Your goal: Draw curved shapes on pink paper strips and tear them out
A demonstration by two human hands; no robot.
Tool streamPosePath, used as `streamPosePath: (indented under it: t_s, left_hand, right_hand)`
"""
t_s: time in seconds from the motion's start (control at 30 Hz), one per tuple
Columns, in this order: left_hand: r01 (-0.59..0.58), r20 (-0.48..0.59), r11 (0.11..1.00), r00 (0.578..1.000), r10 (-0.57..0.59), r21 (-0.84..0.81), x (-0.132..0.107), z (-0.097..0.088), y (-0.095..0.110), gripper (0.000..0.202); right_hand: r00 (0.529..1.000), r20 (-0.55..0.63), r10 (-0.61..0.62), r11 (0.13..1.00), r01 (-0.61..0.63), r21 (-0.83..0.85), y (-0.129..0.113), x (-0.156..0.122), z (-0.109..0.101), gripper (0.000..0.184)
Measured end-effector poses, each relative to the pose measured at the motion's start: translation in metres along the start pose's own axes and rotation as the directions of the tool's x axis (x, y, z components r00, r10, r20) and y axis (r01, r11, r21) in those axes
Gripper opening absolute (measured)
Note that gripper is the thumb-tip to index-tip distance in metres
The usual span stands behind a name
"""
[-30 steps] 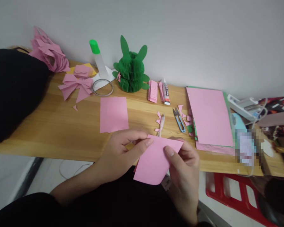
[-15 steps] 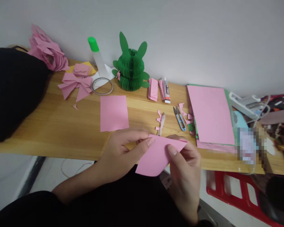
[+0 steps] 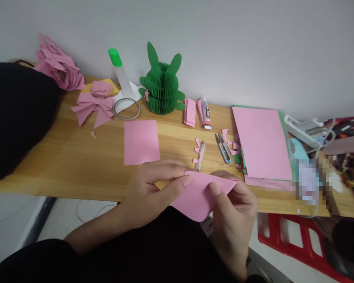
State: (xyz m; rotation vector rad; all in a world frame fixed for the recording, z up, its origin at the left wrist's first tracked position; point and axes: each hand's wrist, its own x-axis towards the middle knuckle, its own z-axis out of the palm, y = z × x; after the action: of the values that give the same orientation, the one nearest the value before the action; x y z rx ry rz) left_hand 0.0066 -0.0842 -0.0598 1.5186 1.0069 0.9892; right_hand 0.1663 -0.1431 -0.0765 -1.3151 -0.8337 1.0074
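Note:
Between both hands, over the table's front edge, is a sheet of pink paper (image 3: 199, 196) with its lower part bowed. My left hand (image 3: 156, 192) pinches its upper left corner between thumb and fingers. My right hand (image 3: 233, 208) grips its right side, thumb flat on the face and fingers behind. Just beyond the sheet lie a pen (image 3: 201, 153) and small pink scraps. Left of it a square pink sheet (image 3: 141, 142) rests flat on the wood. Blue thread snips (image 3: 223, 148) lie open to the right.
A green honeycomb-paper rabbit (image 3: 163, 88) stands by the wall, beside a green-capped bottle (image 3: 120, 74) and a tape roll (image 3: 126, 109). A pink paper bow (image 3: 94, 107) lies left. A glue tube (image 3: 206, 114) and stacked pink sheets (image 3: 264, 143) are right. A red stool (image 3: 295, 236) stands below.
My right hand has shifted slightly right and down with its side of the sheet. The paper's lower edge is now more curved. My left hand keeps its pinch.

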Motion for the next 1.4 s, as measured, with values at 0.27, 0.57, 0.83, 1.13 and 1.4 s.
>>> streamPosePath:
  t_s: [0.27, 0.57, 0.83, 1.13, 1.4]
  left_hand:
    - [0.014, -0.023, 0.996, 1.000, -0.016, -0.093, 0.005, 0.004, 0.001, 0.023]
    - [0.007, -0.030, 0.983, 0.999, -0.013, -0.182, 0.004, 0.008, -0.003, 0.020]
    - [0.012, -0.026, 0.985, 1.000, -0.017, -0.173, 0.004, 0.006, -0.007, 0.018]
    - [0.008, -0.032, 0.980, 0.999, -0.014, -0.201, 0.002, 0.004, -0.010, 0.017]
    - [0.028, -0.013, 0.977, 0.999, -0.032, -0.210, 0.002, 0.003, -0.003, 0.017]
  right_hand:
    - [1.000, 0.006, -0.001, 1.000, 0.001, 0.013, 0.002, 0.000, -0.002, 0.003]
    - [0.999, 0.040, -0.026, 0.999, 0.024, 0.048, 0.002, 0.001, 0.001, 0.004]
    - [0.996, 0.051, -0.066, 0.998, 0.065, 0.015, 0.003, 0.002, 0.002, 0.004]
    - [0.989, 0.059, -0.138, 0.990, 0.139, -0.024, 0.001, 0.003, 0.003, 0.005]
    - [0.994, 0.016, -0.109, 0.994, 0.109, 0.010, 0.002, 0.000, 0.000, 0.006]
